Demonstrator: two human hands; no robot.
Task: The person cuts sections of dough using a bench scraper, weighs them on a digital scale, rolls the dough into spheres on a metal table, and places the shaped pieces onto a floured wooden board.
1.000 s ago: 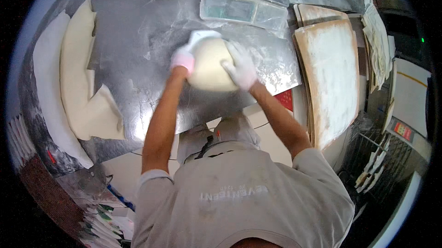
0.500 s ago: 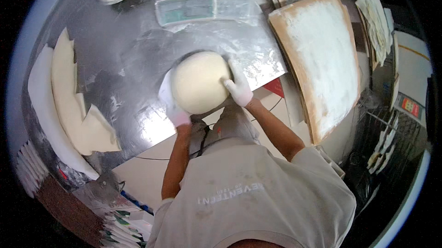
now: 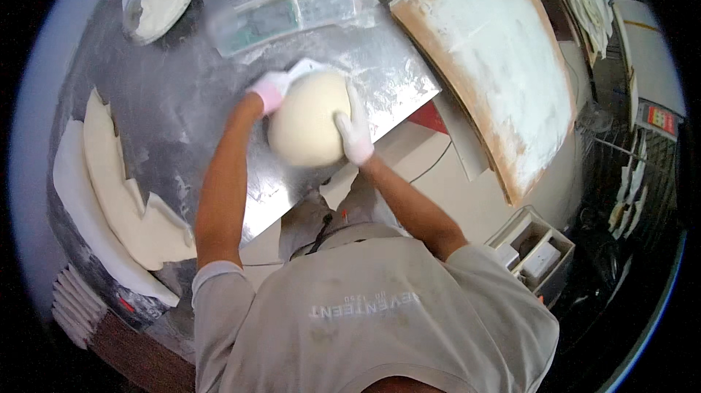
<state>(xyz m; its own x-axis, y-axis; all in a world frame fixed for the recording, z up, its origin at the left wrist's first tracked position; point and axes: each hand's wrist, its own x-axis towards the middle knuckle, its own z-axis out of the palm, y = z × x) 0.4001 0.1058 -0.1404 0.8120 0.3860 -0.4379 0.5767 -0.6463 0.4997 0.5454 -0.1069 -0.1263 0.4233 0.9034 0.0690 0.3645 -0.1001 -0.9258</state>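
A large round ball of pale dough [image 3: 310, 121] rests on the floury metal table near its front edge. My right hand [image 3: 354, 132], in a white glove with a pink cuff, grips the dough's right side, thumb on top and fingers along the edge. At the far left side of the dough is my left hand [image 3: 272, 89], gloved the same way. Its fingers close on a flat white scraper [image 3: 305, 67], which shows along the dough's far edge. The fingers of this hand are partly blurred and partly covered.
Dough sheets [image 3: 120, 181] lie at the table's left edge on a white layer [image 3: 95, 225]. A bowl of flour [image 3: 162, 2] and a clear divided container [image 3: 288, 17] stand at the back. Right of the table is a floured wooden board [image 3: 496, 64]; a divided box [image 3: 537, 251] sits below it.
My left hand has swung from the dough's near left side round to its far left, with the white scraper. My right hand stays on the right side, and the view has shifted.
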